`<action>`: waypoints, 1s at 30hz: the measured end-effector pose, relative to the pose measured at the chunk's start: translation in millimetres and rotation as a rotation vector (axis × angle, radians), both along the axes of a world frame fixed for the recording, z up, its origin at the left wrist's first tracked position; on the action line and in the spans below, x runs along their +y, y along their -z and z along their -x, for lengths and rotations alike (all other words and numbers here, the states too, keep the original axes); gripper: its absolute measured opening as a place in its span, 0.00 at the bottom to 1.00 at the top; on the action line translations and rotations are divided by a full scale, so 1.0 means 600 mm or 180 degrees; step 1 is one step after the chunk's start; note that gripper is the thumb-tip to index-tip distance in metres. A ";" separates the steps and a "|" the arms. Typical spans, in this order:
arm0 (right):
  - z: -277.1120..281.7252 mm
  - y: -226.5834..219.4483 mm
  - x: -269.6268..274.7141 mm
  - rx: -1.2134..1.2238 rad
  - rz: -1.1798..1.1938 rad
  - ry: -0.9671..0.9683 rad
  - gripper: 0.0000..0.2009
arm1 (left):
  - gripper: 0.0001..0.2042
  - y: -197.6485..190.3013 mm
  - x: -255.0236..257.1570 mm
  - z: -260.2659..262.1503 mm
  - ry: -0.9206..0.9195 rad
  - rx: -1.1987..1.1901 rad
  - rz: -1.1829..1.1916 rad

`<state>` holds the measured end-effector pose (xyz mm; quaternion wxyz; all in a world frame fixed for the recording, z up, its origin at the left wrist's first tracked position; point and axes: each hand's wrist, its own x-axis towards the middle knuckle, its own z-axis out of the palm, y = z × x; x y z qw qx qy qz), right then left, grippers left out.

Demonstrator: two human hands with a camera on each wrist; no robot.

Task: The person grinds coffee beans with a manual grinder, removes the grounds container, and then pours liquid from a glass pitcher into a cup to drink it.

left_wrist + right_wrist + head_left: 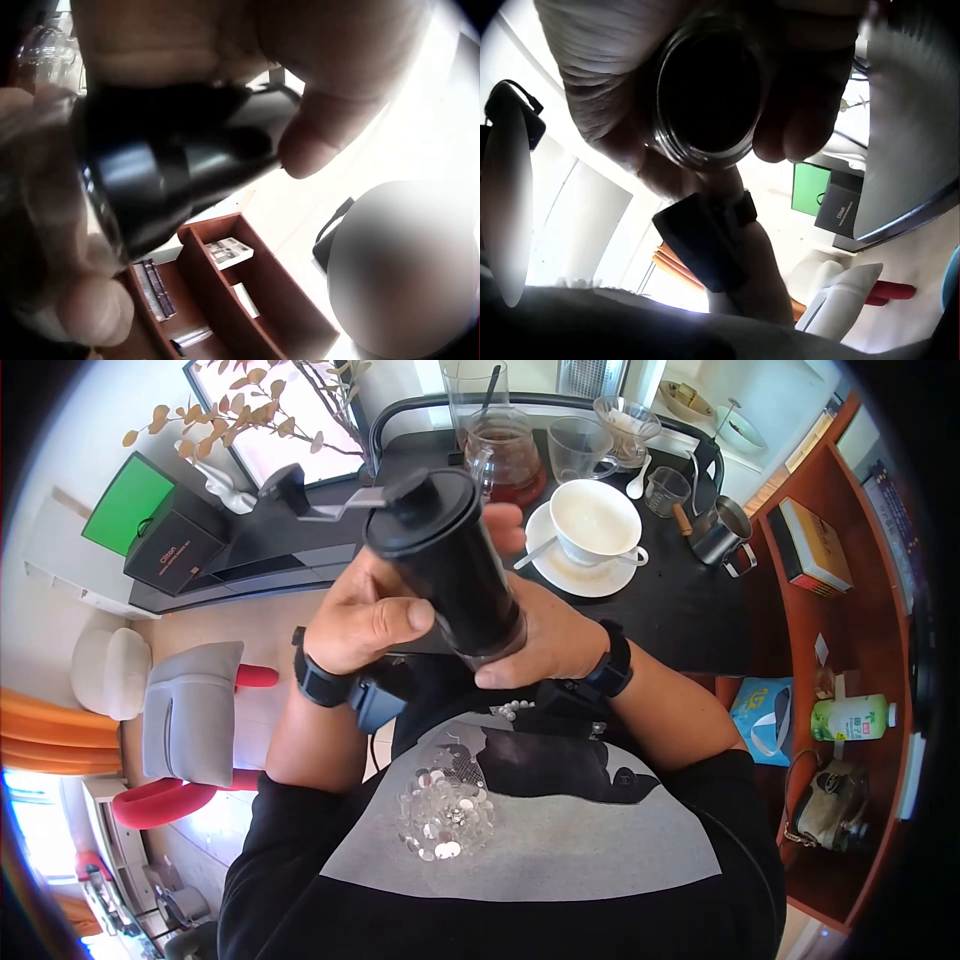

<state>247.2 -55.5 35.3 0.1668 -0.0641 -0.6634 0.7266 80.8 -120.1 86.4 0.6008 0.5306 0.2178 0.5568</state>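
Observation:
I hold a black cylindrical hand coffee grinder [450, 560] tilted in front of my chest with both hands. My left hand [385, 615] grips its body from the left, thumb lying across the front. My right hand [530, 645] wraps the lower end from the right. The grinder's crank arm [330, 508] sticks out to the left from the lid and ends in a black knob [285, 485]. In the left wrist view the grinder [157, 180] is a dark blur under my thumb [315, 142]. The right wrist view looks into the grinder's round bottom ring [709, 90], with my fingers [802, 112] curled round it.
A black table [690, 610] ahead carries a white cup on a saucer [595, 520], a glass carafe of dark liquid [505, 455], a glass cup [580, 448] and a steel pitcher [722, 530]. A wooden shelf [800, 660] stands at right, a grey chair [190, 710] at left.

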 end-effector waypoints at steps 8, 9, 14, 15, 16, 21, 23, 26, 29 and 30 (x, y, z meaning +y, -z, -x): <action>0.009 0.019 -0.011 -0.0084 -0.0608 0.0440 0.36 | 0.45 -0.008 -0.036 -0.014 -0.1578 0.1294 0.0404; 0.011 0.020 -0.013 -0.0004 -0.0621 0.0522 0.35 | 0.45 -0.004 -0.035 -0.012 -0.1580 0.1289 0.0401; 0.011 0.029 -0.013 -0.0048 -0.0279 0.0020 0.35 | 0.44 0.022 -0.023 0.011 -0.0388 0.0136 0.0091; 0.012 0.031 -0.011 -0.0044 -0.0292 -0.0187 0.35 | 0.44 0.026 -0.024 0.015 -0.0101 -0.0058 0.0157; 0.011 0.027 -0.012 -0.0053 -0.0300 -0.0190 0.35 | 0.41 0.018 -0.031 0.016 -0.0188 0.0045 0.0288; 0.022 0.015 -0.018 -0.0536 -0.0982 0.0620 0.35 | 0.32 0.053 -0.028 0.033 -0.1360 0.0804 -0.0058; 0.031 0.041 -0.011 -0.0417 -0.1051 0.0446 0.43 | 0.30 0.066 -0.019 0.022 -0.1626 0.0540 -0.0199; 0.040 0.030 -0.024 0.0150 0.0201 0.0173 0.44 | 0.33 0.057 -0.023 0.027 -0.0983 0.0141 -0.0024; 0.043 0.040 -0.017 0.0358 -0.0020 0.0195 0.44 | 0.34 0.049 -0.029 0.039 -0.0519 -0.0160 0.0115; 0.042 0.045 -0.017 0.0274 0.0201 0.0047 0.44 | 0.35 0.046 -0.032 0.043 -0.0280 -0.0236 0.0260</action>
